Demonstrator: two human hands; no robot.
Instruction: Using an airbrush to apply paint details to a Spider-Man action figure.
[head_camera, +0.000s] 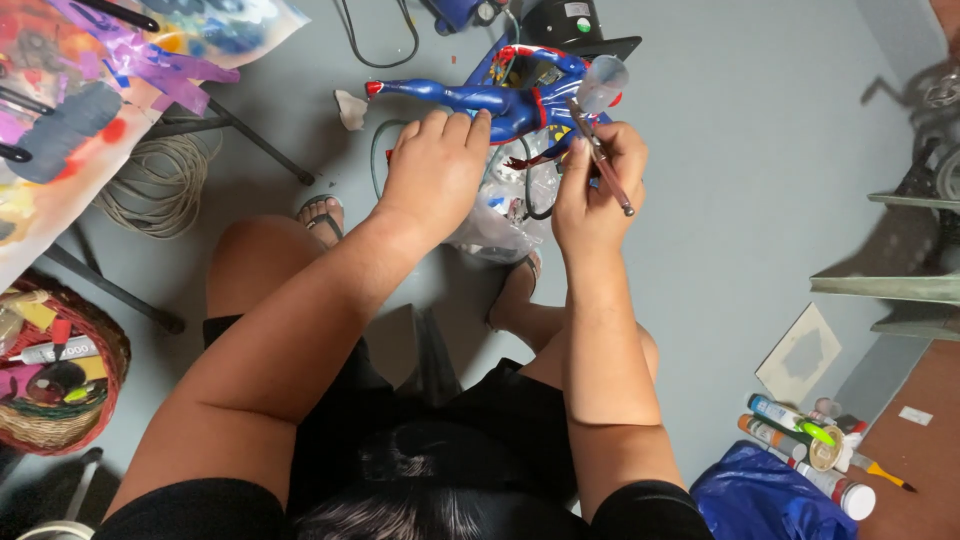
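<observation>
My left hand (437, 165) grips the mostly blue-and-red figure (500, 98), right hand (593, 185) pinching the airbrush (600, 150) at its torso, apparently detail work left.

Figurine (500, 100): midsection hidden behind left hand (435, 170), far end lost behind the airbrush (600, 150) cup. Airbrush body partly buried in right hand (595, 190) grip. Painted sheet (90, 110) cut off at left edge, wicker basket (90, 400) too. Blue bag (760, 500) clipped at bottom. Paint tube (790, 415) markings too small to tell.
</observation>
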